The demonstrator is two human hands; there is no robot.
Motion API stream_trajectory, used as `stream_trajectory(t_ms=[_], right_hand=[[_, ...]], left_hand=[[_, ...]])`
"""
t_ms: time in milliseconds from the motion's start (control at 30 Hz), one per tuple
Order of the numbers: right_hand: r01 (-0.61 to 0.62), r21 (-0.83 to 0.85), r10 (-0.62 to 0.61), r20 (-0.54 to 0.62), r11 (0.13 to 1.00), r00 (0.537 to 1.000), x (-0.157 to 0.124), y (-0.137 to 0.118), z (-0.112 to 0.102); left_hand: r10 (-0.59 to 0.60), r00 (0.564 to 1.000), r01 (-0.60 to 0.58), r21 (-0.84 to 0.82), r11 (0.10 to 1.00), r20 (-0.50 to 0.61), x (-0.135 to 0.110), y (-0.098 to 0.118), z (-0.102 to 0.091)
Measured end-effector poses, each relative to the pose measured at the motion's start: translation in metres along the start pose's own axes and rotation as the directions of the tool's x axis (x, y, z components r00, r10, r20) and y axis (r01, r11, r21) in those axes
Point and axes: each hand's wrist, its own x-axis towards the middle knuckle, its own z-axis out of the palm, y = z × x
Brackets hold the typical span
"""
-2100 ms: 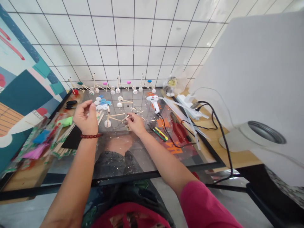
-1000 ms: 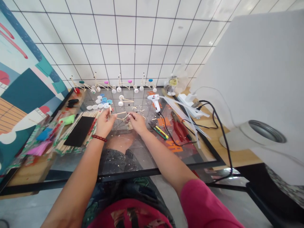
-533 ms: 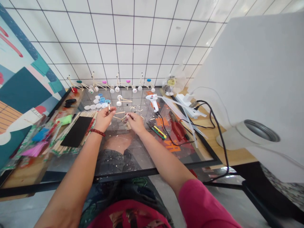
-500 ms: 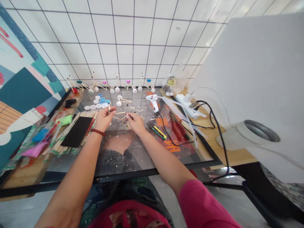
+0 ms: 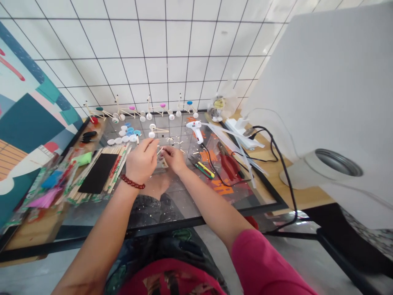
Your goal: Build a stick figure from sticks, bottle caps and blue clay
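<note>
Wooden stick, thin, light, stiff and probably brittle, best taken near its ends; lies just in front of the hot-glue gun, pinched by the left hand, with the right hand almost touching, its grip unclear.

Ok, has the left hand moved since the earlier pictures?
Yes: the left hand has shifted rightward, toward the right hand, and now sits to the right of the black pad rather than over it.
</note>
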Motion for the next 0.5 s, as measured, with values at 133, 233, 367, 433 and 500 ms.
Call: stream_trajectory(t_ms=[133, 233, 367, 433, 500], right_hand=[[-0.017, -0.007, 0.018, 0.027, 1.000, 0.999, -0.001, -0.004, -0.003], [-0.030, -0.017, 0.030, 0.035, 0.999, 0.999, 0.000, -0.006, -0.004], [-0.043, -0.025, 0.044, 0.041, 0.999, 0.998, 0.001, -0.009, -0.003], [-0.044, -0.027, 0.045, 0.042, 0.999, 0.998, 0.001, -0.010, -0.003], [-0.042, -0.029, 0.043, 0.041, 0.999, 0.998, 0.001, -0.011, -0.003]], left_hand=[[-0.155, 0.945, 0.113, 0.158, 0.981, 0.287, 0.011, 0.012, 0.013], [-0.197, 0.902, 0.111, 0.234, 0.966, 0.384, 0.020, 0.009, 0.018], [-0.183, 0.896, 0.066, 0.286, 0.956, 0.405, 0.024, -0.003, 0.023], [-0.167, 0.906, 0.062, 0.269, 0.961, 0.388, 0.022, -0.009, 0.027], [-0.150, 0.924, 0.071, 0.228, 0.971, 0.351, 0.019, -0.014, 0.030]])
